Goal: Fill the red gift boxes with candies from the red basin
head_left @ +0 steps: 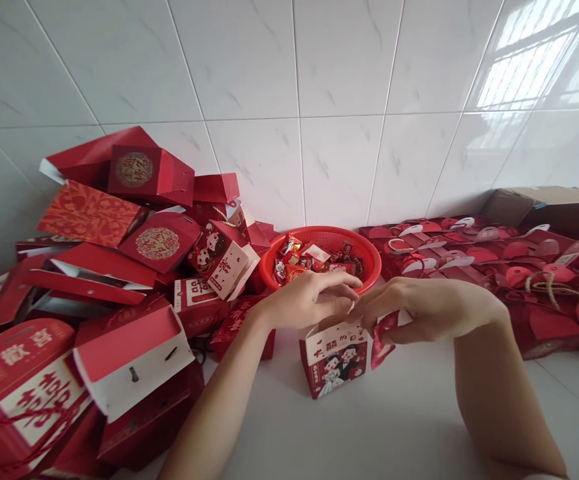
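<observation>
Down on the pale surface [369, 440], between the two hands and just below them, stands a small cardboard gift box [337, 367] printed with a cartoon bride and groom, upright, its front base edge slanting away to the right. The left hand [304, 301] arches over the box's top from the left, fingers loosely bent; whether they grip the rim I cannot tell. The right hand [409, 310] comes in at the upper right corner, thumb and fingers seemingly pinching a red packet [384, 339] that hangs just beside the box's right edge. Neither hand is clearly nearer, since both reach over the top. Behind lies a red plastic basket [373, 257] of wrapped sweets [342, 268], with red gift boxes [164, 243] heaped to the left
</observation>
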Action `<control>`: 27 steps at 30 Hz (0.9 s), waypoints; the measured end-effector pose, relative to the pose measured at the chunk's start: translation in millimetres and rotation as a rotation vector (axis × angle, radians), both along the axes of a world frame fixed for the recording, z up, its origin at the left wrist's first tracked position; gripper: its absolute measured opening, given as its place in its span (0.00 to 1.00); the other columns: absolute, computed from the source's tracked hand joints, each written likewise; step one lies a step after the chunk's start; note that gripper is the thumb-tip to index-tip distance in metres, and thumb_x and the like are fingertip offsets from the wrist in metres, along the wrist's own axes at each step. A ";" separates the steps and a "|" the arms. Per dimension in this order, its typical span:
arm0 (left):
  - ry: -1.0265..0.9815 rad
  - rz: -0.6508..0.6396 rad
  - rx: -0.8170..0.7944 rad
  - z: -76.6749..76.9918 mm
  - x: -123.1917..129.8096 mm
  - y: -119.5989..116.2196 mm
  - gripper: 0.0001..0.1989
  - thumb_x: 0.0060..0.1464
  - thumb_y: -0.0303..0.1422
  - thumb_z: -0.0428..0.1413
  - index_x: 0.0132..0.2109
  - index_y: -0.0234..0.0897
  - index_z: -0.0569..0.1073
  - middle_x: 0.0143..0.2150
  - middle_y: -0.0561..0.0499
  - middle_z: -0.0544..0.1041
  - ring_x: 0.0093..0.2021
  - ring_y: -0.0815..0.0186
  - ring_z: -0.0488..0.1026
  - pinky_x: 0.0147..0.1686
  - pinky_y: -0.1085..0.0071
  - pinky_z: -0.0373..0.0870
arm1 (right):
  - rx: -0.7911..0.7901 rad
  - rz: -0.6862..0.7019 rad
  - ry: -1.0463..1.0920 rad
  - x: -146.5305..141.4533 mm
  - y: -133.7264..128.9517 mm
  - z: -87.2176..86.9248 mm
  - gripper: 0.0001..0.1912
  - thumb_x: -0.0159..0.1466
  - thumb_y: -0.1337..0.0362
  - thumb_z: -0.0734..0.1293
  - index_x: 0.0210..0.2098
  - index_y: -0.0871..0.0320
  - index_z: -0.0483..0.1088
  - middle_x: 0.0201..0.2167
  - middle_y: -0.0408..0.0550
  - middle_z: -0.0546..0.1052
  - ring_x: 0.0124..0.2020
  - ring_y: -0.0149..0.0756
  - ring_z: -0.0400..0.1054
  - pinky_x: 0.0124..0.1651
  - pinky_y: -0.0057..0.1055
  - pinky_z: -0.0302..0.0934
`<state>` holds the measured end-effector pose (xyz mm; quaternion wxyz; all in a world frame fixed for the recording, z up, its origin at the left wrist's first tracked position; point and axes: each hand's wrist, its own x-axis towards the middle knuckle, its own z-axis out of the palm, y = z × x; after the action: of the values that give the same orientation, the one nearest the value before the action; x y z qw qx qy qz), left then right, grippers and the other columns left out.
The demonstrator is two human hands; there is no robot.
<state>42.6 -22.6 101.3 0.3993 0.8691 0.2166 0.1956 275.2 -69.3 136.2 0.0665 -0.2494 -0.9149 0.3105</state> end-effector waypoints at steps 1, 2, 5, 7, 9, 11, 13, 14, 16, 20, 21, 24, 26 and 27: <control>0.012 0.009 0.047 1.5 -2.3 -0.2 0.15 0.64 0.34 0.55 0.56 0.40 0.75 0.55 0.45 0.79 0.56 0.59 0.76 0.56 0.64 0.70 | 0.002 -0.003 -0.001 0.1 0.0 0.3 0.15 0.66 0.67 0.65 0.50 0.59 0.78 0.43 0.53 0.81 0.41 0.37 0.76 0.44 0.31 0.69; 0.033 0.028 0.104 3.4 -5.1 -0.6 0.12 0.63 0.33 0.55 0.52 0.41 0.77 0.57 0.46 0.78 0.58 0.59 0.74 0.58 0.63 0.68 | 0.005 -0.011 0.002 0.2 0.0 0.9 0.15 0.66 0.67 0.64 0.50 0.59 0.78 0.42 0.53 0.81 0.40 0.37 0.76 0.43 0.31 0.69; 0.144 0.118 0.216 10.7 -15.9 -2.8 0.08 0.61 0.33 0.56 0.42 0.41 0.80 0.64 0.48 0.71 0.61 0.56 0.70 0.60 0.62 0.65 | 0.060 -0.081 0.067 -0.5 -0.1 3.5 0.13 0.68 0.64 0.64 0.46 0.60 0.78 0.38 0.51 0.82 0.36 0.35 0.75 0.39 0.28 0.67; 0.235 0.157 0.198 15.8 -23.1 -5.3 0.09 0.61 0.35 0.56 0.40 0.41 0.81 0.61 0.48 0.73 0.58 0.56 0.72 0.56 0.63 0.67 | 0.134 -0.169 0.170 -2.4 0.1 4.9 0.11 0.68 0.62 0.65 0.43 0.60 0.78 0.37 0.51 0.81 0.36 0.34 0.74 0.38 0.28 0.66; 0.323 0.181 0.155 20.4 -28.4 -8.1 0.10 0.60 0.38 0.57 0.42 0.41 0.81 0.55 0.48 0.77 0.53 0.56 0.75 0.51 0.65 0.68 | 0.197 -0.261 0.279 -6.2 1.1 4.3 0.11 0.68 0.60 0.66 0.41 0.59 0.78 0.36 0.50 0.81 0.35 0.34 0.73 0.37 0.28 0.66; 0.407 0.212 0.123 24.0 -31.3 -10.4 0.14 0.56 0.41 0.61 0.46 0.41 0.80 0.49 0.49 0.80 0.48 0.56 0.76 0.45 0.67 0.68 | 0.232 -0.323 0.343 -11.9 3.4 0.9 0.11 0.67 0.58 0.67 0.40 0.59 0.78 0.33 0.48 0.80 0.33 0.34 0.72 0.36 0.28 0.65; 0.476 0.238 0.112 25.9 -32.0 -11.8 0.19 0.50 0.43 0.65 0.48 0.40 0.79 0.44 0.50 0.81 0.42 0.57 0.77 0.38 0.69 0.66 | 0.270 -0.356 0.355 -18.7 6.6 -4.4 0.10 0.68 0.58 0.67 0.39 0.58 0.78 0.31 0.47 0.80 0.30 0.33 0.71 0.34 0.28 0.64; 0.497 0.240 0.110 26.3 -32.0 -12.0 0.21 0.48 0.43 0.66 0.48 0.39 0.79 0.42 0.50 0.81 0.39 0.58 0.77 0.35 0.69 0.65 | 0.297 -0.374 0.354 -22.1 8.3 -7.0 0.10 0.68 0.59 0.67 0.40 0.58 0.77 0.32 0.47 0.80 0.31 0.34 0.71 0.34 0.28 0.64; 0.494 0.223 0.096 26.0 -32.0 -11.6 0.21 0.50 0.43 0.65 0.49 0.38 0.79 0.41 0.49 0.82 0.37 0.59 0.77 0.34 0.69 0.64 | 0.351 -0.414 0.361 -27.5 11.4 -11.2 0.10 0.69 0.60 0.66 0.41 0.57 0.77 0.34 0.48 0.80 0.34 0.35 0.72 0.35 0.29 0.65; 0.423 0.196 0.122 23.8 -33.2 -8.7 0.14 0.56 0.40 0.60 0.46 0.38 0.81 0.43 0.49 0.83 0.38 0.60 0.77 0.37 0.70 0.65 | 0.344 -0.372 0.321 -30.0 16.3 -14.8 0.09 0.69 0.62 0.64 0.42 0.57 0.77 0.36 0.49 0.80 0.36 0.36 0.73 0.37 0.29 0.65; 0.414 0.191 0.125 23.5 -33.3 -7.9 0.13 0.55 0.39 0.60 0.46 0.39 0.81 0.43 0.50 0.83 0.39 0.61 0.77 0.37 0.70 0.65 | 0.316 -0.328 0.282 -29.5 17.7 -15.6 0.09 0.69 0.63 0.64 0.41 0.58 0.77 0.35 0.48 0.80 0.35 0.35 0.72 0.36 0.29 0.65; 0.425 0.166 0.086 23.3 -32.6 -6.5 0.16 0.51 0.38 0.64 0.48 0.40 0.81 0.44 0.51 0.83 0.39 0.61 0.77 0.36 0.71 0.65 | 0.218 -0.225 0.170 -28.7 22.2 -18.7 0.08 0.68 0.66 0.65 0.41 0.58 0.76 0.34 0.46 0.80 0.32 0.32 0.72 0.35 0.28 0.64; 0.441 0.182 0.068 23.7 -31.7 -6.9 0.20 0.48 0.39 0.65 0.50 0.40 0.80 0.45 0.51 0.82 0.39 0.61 0.77 0.35 0.71 0.65 | 0.179 -0.212 0.175 -29.4 24.6 -20.4 0.08 0.67 0.67 0.65 0.44 0.58 0.76 0.36 0.46 0.81 0.35 0.33 0.74 0.37 0.28 0.65; 0.446 0.196 0.069 23.9 -31.4 -7.4 0.22 0.48 0.40 0.66 0.51 0.40 0.80 0.46 0.51 0.82 0.40 0.60 0.77 0.36 0.71 0.65 | 0.175 -0.224 0.205 -29.8 25.2 -20.8 0.09 0.67 0.67 0.66 0.45 0.58 0.75 0.37 0.47 0.81 0.36 0.34 0.74 0.39 0.28 0.66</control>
<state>11.2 -30.0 125.2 0.2908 0.8787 0.3759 0.0441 245.4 -44.2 115.4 0.2152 -0.3101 -0.8933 0.2440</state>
